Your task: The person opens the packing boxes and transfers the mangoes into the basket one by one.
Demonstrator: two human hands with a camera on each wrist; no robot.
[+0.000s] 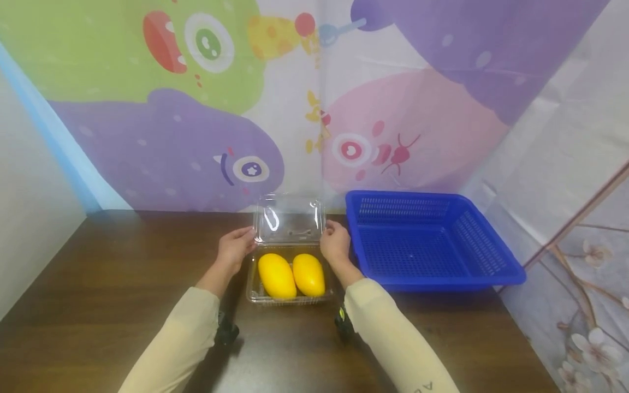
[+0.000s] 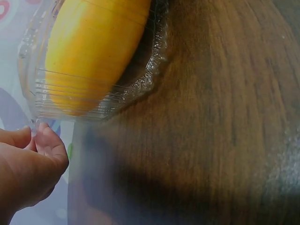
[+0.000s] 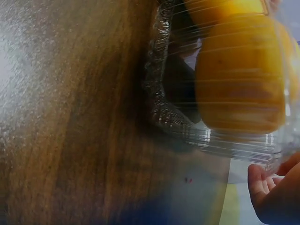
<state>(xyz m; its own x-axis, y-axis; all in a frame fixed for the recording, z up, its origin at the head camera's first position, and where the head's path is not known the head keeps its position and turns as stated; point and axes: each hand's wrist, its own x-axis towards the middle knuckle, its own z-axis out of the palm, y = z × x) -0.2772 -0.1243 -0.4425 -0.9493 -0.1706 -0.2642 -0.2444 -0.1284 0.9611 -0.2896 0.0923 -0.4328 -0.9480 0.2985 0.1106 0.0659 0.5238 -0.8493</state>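
A clear plastic clamshell box [image 1: 253, 298] sits on the table with its lid [image 1: 290, 221] raised at the back. Inside, a left mango [image 1: 277, 277] and a right mango [image 1: 309, 275] lie side by side, both yellow. My left hand [image 1: 233, 249] pinches the lid's left edge between thumb and fingers; the left wrist view shows that grip at a corner of the plastic, beside a mango [image 2: 93, 51]. On the opposite side my right hand [image 1: 336, 242] pinches the lid's right edge. In the right wrist view its fingertips [image 3: 255, 174] meet the plastic below a mango [image 3: 241, 75].
A blue plastic basket [image 1: 361, 256] with slotted sides stands on the table just right of my right hand. The brown wooden table [image 1: 123, 289] reaches back to a cartoon-printed cloth [image 1: 196, 147]. A flower-patterned covering [image 1: 589, 305] borders the right side.
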